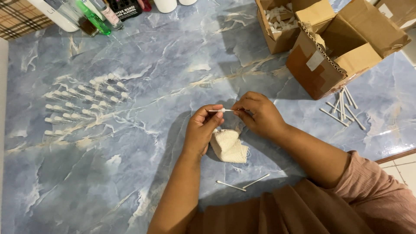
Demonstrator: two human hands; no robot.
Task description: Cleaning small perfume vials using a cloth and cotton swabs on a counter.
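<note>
I am pinching one thin white stick [220,111] between left hand [202,130] and right hand [259,113] fingers over the gauze wad [229,145], with rows of finished swabs [84,104] lying left on the table [130,173] and bare sticks [342,108] waiting beside the cardboard box [329,56].

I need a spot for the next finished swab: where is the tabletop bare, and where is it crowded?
Bare marble lies between the rows of swabs and the left hand, and across the lower left of the table. Crowded: bottles along the top edge, cardboard boxes and loose sticks at upper right.
</note>
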